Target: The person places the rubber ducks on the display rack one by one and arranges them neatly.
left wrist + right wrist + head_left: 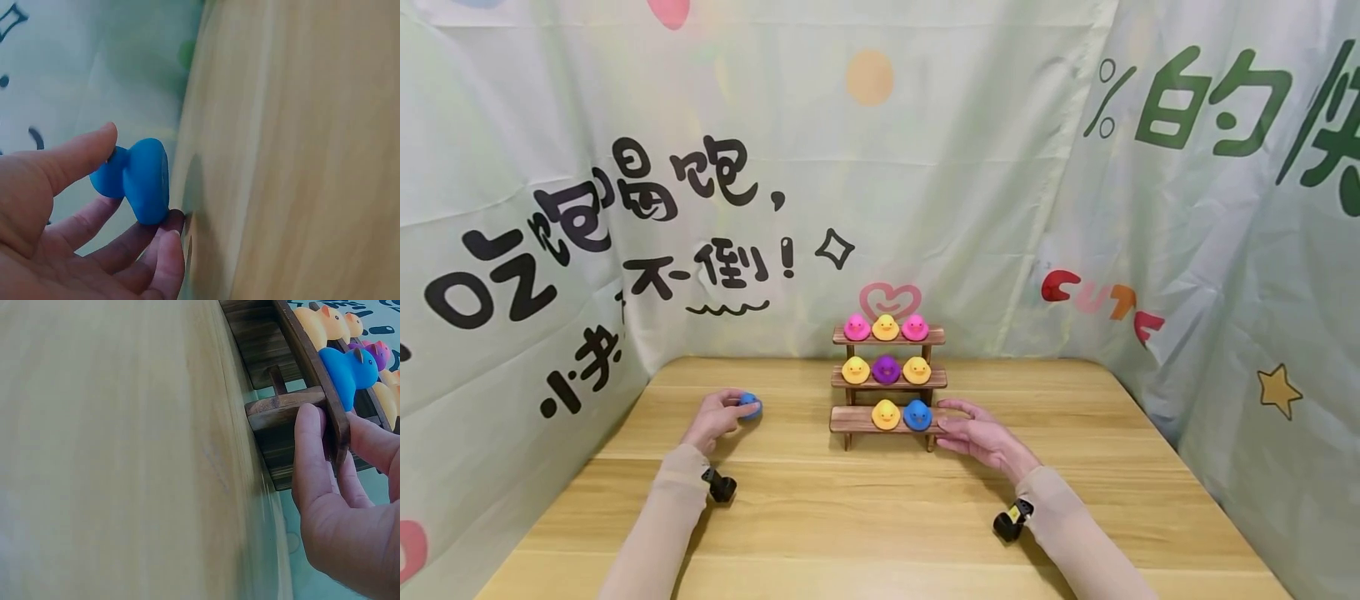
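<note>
A blue toy duck (147, 181) is pinched between the thumb and fingers of my left hand (718, 418), just above the table at the left. My right hand (977, 435) grips the right end of the bottom step of a three-tier wooden stand (850, 419), thumb above and fingers below in the right wrist view. On that step sit a yellow duck (885, 415) and, nearest my right hand, another blue duck (350, 372). The middle step bears a purple duck (886, 370) between two yellow ones. Up top, a yellow duck (886, 327) stands between two pink ones.
The stand rests toward the back of a wood-grain table (820, 517). Behind it and along both sides hangs a pale printed cloth (970, 208). A small black camera (721, 485) is strapped to the left wrist, and another camera (1011, 522) to the right.
</note>
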`<state>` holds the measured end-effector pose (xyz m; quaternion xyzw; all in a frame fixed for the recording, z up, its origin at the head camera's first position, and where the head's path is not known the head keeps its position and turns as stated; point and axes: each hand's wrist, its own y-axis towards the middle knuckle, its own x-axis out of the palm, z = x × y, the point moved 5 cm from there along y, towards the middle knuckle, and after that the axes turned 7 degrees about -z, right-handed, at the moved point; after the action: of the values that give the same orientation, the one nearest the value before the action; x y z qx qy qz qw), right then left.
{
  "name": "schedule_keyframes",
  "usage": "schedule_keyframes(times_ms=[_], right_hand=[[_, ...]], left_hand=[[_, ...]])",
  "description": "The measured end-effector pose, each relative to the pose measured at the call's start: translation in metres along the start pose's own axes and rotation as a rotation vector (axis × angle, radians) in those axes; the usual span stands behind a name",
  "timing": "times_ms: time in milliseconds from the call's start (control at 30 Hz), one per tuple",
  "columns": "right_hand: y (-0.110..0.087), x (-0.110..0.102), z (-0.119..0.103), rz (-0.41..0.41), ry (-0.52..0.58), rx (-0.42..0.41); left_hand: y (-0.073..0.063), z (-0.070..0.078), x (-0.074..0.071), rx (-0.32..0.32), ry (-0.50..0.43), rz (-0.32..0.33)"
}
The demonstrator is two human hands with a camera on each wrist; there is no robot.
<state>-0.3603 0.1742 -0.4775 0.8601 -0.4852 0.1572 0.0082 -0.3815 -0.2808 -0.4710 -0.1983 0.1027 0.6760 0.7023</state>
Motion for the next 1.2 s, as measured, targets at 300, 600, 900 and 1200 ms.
schedule_keyframes(times_ms=[300, 600, 900, 1200], right_hand=[[0.002, 0.000, -0.002, -0.009, -0.006, -0.009], [0.000, 0.000, -0.001, -0.060, -0.011, -0.043], [0.001, -0.001, -0.002, -0.009, -0.011, -0.006], [0.000, -0.001, 0.000, -0.011, -0.009, -0.005]], left_hand=[[-0.002, 0.017, 0.025, 0.032, -0.028, -0.062], [-0.008, 0.036, 0.043, 0.129, -0.093, -0.125], [-0.014, 0.053, 0.062, 0.251, -0.100, -0.168], [-0.017, 0.061, 0.078, 0.348, -0.090, -0.179]])
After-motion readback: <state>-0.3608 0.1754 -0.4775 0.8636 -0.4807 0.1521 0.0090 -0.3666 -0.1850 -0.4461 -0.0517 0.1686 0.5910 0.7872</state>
